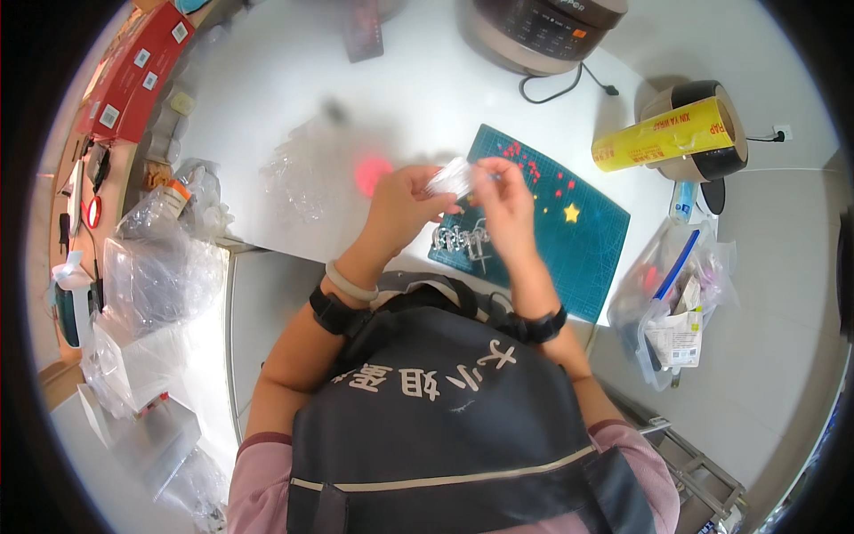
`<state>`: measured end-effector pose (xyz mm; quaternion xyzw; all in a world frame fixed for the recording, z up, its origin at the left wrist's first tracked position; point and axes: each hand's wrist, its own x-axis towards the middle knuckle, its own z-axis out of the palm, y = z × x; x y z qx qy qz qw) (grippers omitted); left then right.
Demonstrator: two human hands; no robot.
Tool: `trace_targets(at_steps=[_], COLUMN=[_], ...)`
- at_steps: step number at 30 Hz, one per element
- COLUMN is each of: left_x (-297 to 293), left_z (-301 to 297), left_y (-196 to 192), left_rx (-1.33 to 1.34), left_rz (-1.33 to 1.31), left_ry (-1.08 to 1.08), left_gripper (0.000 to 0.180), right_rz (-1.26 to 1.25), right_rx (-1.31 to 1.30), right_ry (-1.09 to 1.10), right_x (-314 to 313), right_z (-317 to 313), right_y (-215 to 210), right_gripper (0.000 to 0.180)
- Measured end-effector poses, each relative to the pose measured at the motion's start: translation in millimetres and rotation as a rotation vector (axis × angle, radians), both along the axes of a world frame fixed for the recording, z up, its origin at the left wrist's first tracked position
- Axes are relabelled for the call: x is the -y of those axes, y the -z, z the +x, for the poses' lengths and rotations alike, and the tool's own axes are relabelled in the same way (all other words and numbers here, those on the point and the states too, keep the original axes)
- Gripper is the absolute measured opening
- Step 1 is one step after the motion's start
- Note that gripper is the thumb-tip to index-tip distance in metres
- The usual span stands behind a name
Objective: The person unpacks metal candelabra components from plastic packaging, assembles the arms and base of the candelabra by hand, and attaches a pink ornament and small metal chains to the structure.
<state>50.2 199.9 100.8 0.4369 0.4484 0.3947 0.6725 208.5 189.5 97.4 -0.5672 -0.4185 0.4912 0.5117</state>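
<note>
Both hands, left hand [402, 206] and right hand [505, 198], pinch a small clear packet [449, 178] with their fingers; it seems the opening step, needing a careful pull apart.

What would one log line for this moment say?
left hand: grips clear packet | right hand: pinches same packet | below: teal cutting mat, white table

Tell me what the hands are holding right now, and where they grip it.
Both hands pinch a small clear plastic piece: left hand at its left end, right hand at its right end.
</note>
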Motion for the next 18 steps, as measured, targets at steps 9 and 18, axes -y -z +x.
trace_targets(at_steps=[9,18], left_x=[4.4,5.2], left_z=[-9.2,-18.0], left_y=[8.9,24.3], left_rx=[-0.062,-0.033], left_rz=[-0.047,-0.131], left_ry=[0.042,0.094], left_gripper=[0.026,0.026], right_rz=[0.668,0.067], right_rx=[0.771,0.091], right_ry=[-0.232,-0.030], right_x=[-0.5,-1.0], right_z=[1.0,-1.0], right_y=[-8.0,20.5], right_gripper=[0.022,0.017])
